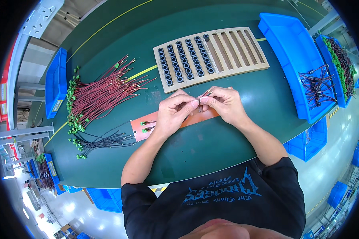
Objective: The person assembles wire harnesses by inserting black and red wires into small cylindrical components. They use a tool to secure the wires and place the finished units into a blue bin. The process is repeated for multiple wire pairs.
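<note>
My left hand and my right hand meet fingertip to fingertip over an orange-brown board. Both are closed in a pinch. Whatever sits between the fingers is small and mostly covered; a brass-coloured tip shows by the right index finger. On the board's left part lie two green connectors with short dark leads that run toward my left hand. Just beyond my hands stands a wooden rack with slots; black ring-topped cylinders fill its left rows, and its right slots hold none.
To the left lie a bundle of red wires with green connectors and, nearer, black wires. A blue bin stands at the far left. On the right, a big blue tray holds dark wired parts; another bin of wires adjoins it.
</note>
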Demonstrator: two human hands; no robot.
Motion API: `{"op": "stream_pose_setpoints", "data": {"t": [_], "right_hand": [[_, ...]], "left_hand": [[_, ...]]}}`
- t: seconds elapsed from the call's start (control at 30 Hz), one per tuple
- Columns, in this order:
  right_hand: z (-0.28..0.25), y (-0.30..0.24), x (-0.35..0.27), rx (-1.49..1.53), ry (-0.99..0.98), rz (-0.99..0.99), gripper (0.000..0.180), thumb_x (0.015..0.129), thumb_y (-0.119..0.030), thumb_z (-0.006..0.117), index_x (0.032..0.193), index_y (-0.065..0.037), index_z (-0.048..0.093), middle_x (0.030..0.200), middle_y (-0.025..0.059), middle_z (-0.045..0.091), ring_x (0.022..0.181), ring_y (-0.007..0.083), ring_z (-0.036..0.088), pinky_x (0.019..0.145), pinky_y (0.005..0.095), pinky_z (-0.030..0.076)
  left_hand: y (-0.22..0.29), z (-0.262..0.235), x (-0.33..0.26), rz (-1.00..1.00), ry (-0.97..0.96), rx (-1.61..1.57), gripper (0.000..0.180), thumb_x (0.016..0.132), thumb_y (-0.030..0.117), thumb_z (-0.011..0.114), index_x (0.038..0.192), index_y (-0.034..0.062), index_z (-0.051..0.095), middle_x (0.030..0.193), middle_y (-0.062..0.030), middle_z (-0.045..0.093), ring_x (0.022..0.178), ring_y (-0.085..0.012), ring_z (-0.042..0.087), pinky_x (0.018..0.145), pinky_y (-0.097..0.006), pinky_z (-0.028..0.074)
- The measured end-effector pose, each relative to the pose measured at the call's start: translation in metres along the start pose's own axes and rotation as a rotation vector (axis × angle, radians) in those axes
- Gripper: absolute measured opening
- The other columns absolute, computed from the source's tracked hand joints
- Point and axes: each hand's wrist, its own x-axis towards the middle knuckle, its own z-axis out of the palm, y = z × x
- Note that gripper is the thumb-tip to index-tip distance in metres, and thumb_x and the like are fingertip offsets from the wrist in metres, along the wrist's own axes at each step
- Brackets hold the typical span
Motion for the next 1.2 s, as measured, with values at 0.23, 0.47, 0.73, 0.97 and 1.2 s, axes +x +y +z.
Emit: {"op": "stream_pose_setpoints", "data": {"t": [0.23, 0.47, 0.73, 0.97, 1.2], "right_hand": [[0.003, -0.012, -0.001, -0.031, -0.023, 0.089, 0.019, 0.098, -0.012, 0.075, 0.09, 0.005, 0.072, 0.076, 0.0077, 0.074, 0.072, 0.0087, 0.071, 0.065, 0.0257, 0.058], [0.0, -0.007, -0.005, 0.054, -0.019, 0.123, 0.024, 0.1, -0.015, 0.073, 0.088, 0.005, 0.069, 0.08, 0.0082, 0.076, 0.074, 0.0089, 0.072, 0.067, 0.0252, 0.059], [-0.003, 0.002, -0.013, -0.488, 0.001, -0.213, 0.024, 0.094, -0.019, 0.077, 0.08, -0.003, 0.066, 0.07, 0.0064, 0.069, 0.066, 0.0175, 0.064, 0.068, 0.037, 0.049], [-0.006, -0.001, -0.014, -0.731, -0.001, -0.301, 0.022, 0.09, -0.016, 0.077, 0.076, -0.008, 0.064, 0.072, 0.0045, 0.066, 0.074, 0.0231, 0.059, 0.079, 0.0407, 0.041], [-0.022, 0.001, -0.014, -0.769, 0.075, -0.217, 0.018, 0.09, -0.014, 0.078, 0.078, -0.007, 0.065, 0.069, 0.0038, 0.062, 0.073, 0.023, 0.058, 0.082, 0.0398, 0.043]], "left_hand": [[-0.001, -0.004, -0.001, -0.025, -0.01, 0.035, 0.011, 0.1, 0.004, 0.07, 0.106, -0.0033, 0.075, 0.101, -0.008, 0.066, 0.084, -0.0132, 0.064, 0.073, -0.028, 0.052], [0.036, -0.02, -0.02, 0.223, 0.06, 0.564, 0.03, 0.087, 0.011, 0.083, 0.112, -0.0019, 0.072, 0.114, -0.0108, 0.068, 0.104, -0.0227, 0.066, 0.09, -0.036, 0.055], [0.008, -0.013, -0.034, 0.284, 0.032, 0.73, 0.03, 0.077, 0.008, 0.088, 0.104, 0.001, 0.078, 0.094, -0.0098, 0.069, 0.092, -0.0268, 0.065, 0.082, -0.038, 0.054], [0.006, -0.022, -0.037, 0.208, 0.055, 0.683, 0.022, 0.08, 0.006, 0.085, 0.101, 0.0005, 0.079, 0.09, -0.0086, 0.067, 0.087, -0.0239, 0.065, 0.074, -0.035, 0.054], [0.006, -0.023, -0.038, 0.21, 0.056, 0.701, 0.019, 0.081, 0.006, 0.085, 0.099, 0.0008, 0.078, 0.093, -0.0086, 0.067, 0.087, -0.0244, 0.064, 0.074, -0.035, 0.054]]}}
